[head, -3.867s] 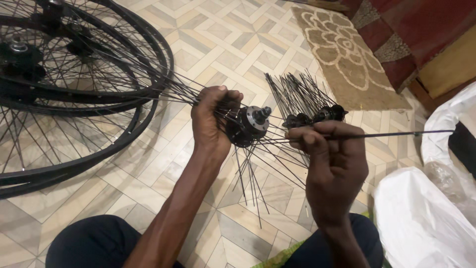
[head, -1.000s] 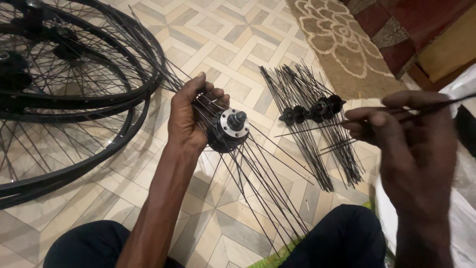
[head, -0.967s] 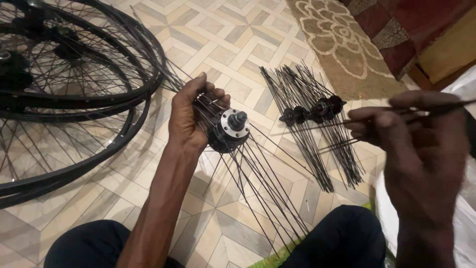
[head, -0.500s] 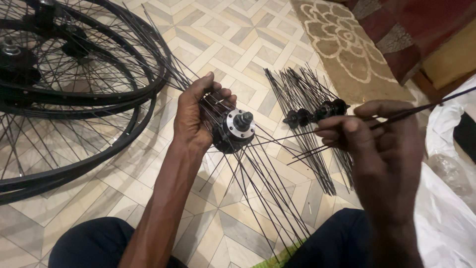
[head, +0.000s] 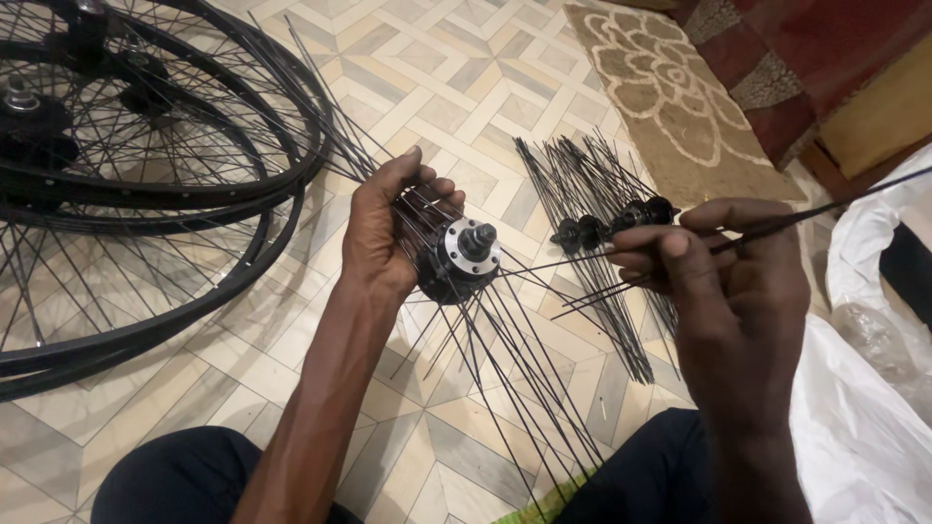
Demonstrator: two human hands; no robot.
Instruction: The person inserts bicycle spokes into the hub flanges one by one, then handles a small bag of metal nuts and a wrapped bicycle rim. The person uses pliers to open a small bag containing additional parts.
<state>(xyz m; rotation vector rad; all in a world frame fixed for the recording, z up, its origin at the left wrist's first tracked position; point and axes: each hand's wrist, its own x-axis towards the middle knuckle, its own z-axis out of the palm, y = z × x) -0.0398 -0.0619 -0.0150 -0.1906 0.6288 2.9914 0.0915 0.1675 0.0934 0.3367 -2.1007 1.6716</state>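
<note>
My left hand (head: 388,228) grips a black wheel hub (head: 462,257) with a silver axle end, and several thin black spokes fan out of it toward my knees and toward the rims. My right hand (head: 723,281) pinches a long black spoke (head: 825,209); its near tip points at the hub's flange and its far end runs off to the right. A couple more loose spokes hang from the same fingers. Just behind my right hand lies another hub with spokes (head: 607,228) on the floor.
Built bicycle wheels (head: 126,194) with black rims are stacked on the tiled floor at the left. A patterned mat (head: 670,92) lies at the back, a red cloth at the upper right, and white plastic sheeting (head: 864,427) at the right. My knees are at the bottom.
My right hand has drawn back toward the hub from far right, bringing the spoke's tip close to the flange. The left hand keeps holding the hub, slightly shifted.
</note>
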